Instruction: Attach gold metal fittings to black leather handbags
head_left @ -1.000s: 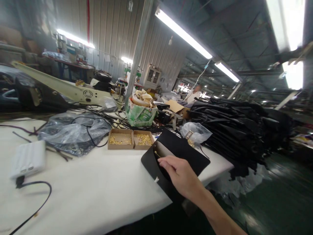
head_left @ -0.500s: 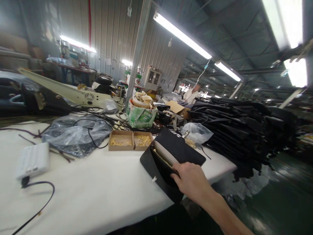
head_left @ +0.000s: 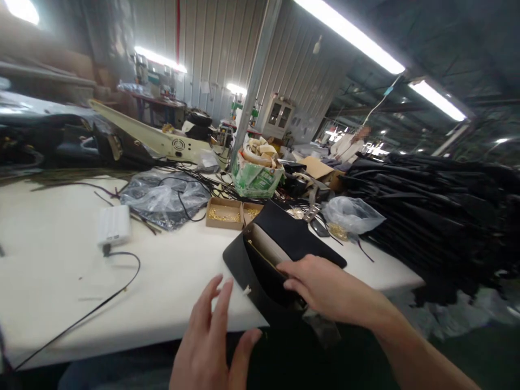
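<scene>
Pinching black bag (head_left: pixel 238 260) on white tbl (head_left: pixel 166 281) w/ R hand (head_left: pixel 327 284) (L hand (head_left: pixel 211 336) open, nearby), strip lights (head_left: pixel 353 35) o'head.

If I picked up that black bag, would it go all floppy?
Probably only a bit: the black bag's flap lies flat and smooth, so it seems fairly stiff. The mouth might sag, since it gapes open. It could tip, because one end pokes past the table.

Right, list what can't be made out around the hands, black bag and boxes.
All in the head view:
- Inside of the black bag: hidden by shadow and the right hand.
- Wrist of the left hand: cut off by the bottom edge.
- Gold pieces: too small to tell their shape.
</scene>
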`<action>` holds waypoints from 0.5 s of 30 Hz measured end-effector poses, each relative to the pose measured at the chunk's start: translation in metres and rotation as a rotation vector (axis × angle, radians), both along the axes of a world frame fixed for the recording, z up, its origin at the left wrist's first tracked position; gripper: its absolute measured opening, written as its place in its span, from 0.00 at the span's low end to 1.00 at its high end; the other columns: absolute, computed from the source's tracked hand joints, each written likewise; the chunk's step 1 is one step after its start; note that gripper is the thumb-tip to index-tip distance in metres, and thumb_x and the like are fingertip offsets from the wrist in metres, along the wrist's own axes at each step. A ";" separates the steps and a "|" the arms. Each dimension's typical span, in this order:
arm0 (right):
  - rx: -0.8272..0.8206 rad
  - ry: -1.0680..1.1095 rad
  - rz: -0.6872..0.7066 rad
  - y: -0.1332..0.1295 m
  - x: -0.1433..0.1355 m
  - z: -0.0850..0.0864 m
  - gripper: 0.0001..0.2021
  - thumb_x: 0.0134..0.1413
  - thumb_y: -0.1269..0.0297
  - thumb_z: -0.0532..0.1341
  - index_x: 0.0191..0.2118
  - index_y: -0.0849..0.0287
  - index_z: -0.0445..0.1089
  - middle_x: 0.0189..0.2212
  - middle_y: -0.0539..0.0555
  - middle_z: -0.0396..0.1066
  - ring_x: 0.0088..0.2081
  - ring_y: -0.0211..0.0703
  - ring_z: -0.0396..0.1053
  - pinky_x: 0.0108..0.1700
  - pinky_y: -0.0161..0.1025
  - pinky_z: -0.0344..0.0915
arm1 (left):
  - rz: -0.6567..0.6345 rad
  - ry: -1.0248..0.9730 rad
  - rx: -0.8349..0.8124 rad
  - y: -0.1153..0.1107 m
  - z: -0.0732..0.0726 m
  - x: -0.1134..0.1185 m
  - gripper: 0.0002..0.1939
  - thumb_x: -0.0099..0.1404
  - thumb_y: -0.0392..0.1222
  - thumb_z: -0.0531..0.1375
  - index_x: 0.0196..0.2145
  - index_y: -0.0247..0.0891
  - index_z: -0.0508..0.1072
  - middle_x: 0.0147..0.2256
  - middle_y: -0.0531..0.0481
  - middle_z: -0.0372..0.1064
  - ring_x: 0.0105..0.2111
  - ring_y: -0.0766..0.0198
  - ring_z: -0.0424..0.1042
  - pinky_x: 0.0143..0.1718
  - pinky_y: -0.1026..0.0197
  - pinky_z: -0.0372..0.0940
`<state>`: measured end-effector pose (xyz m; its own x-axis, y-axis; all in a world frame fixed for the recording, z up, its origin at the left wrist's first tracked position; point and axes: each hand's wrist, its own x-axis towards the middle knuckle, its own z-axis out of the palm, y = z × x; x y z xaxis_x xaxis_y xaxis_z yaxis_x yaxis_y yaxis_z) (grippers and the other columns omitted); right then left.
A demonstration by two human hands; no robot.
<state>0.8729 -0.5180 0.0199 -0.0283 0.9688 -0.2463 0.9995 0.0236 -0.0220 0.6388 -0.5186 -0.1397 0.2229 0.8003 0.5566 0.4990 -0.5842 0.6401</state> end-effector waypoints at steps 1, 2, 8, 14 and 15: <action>-0.018 0.053 0.029 -0.001 0.004 0.006 0.10 0.71 0.68 0.61 0.44 0.52 0.82 0.36 0.55 0.84 0.37 0.48 0.82 0.38 0.37 0.62 | -0.056 0.097 0.175 0.006 0.008 0.007 0.31 0.78 0.44 0.61 0.74 0.42 0.64 0.73 0.35 0.64 0.68 0.43 0.71 0.63 0.44 0.74; -0.035 0.082 0.051 -0.003 0.007 0.012 0.11 0.70 0.69 0.60 0.45 0.52 0.82 0.36 0.54 0.84 0.37 0.47 0.81 0.38 0.37 0.62 | -0.130 0.179 0.317 0.011 0.013 0.013 0.31 0.78 0.44 0.61 0.75 0.44 0.63 0.75 0.40 0.61 0.73 0.44 0.64 0.71 0.43 0.65; -0.121 0.010 0.039 -0.010 0.012 0.025 0.05 0.65 0.64 0.66 0.39 0.51 0.81 0.31 0.52 0.83 0.36 0.49 0.80 0.38 0.38 0.61 | -0.327 0.223 0.455 0.015 0.003 0.031 0.18 0.83 0.42 0.54 0.59 0.41 0.80 0.57 0.51 0.81 0.71 0.55 0.63 0.80 0.50 0.31; -0.108 0.105 -0.080 -0.008 0.008 0.011 0.06 0.55 0.70 0.66 0.29 0.53 0.75 0.23 0.45 0.79 0.26 0.40 0.73 0.30 0.37 0.54 | -0.358 0.199 0.466 0.009 0.003 0.030 0.24 0.86 0.44 0.45 0.58 0.38 0.81 0.54 0.47 0.82 0.64 0.56 0.69 0.75 0.52 0.42; -0.093 0.082 -0.103 -0.007 0.007 0.009 0.05 0.54 0.69 0.66 0.28 0.53 0.75 0.23 0.46 0.78 0.26 0.40 0.73 0.29 0.37 0.53 | -0.348 0.191 0.462 0.010 0.005 0.031 0.25 0.86 0.44 0.44 0.58 0.38 0.80 0.54 0.47 0.82 0.63 0.56 0.70 0.75 0.52 0.43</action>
<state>0.8796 -0.5251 0.0287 0.0468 0.9408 -0.3358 0.9913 -0.0852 -0.1005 0.6695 -0.5087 -0.1347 0.5583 0.3479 0.7532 0.3100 -0.9296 0.1995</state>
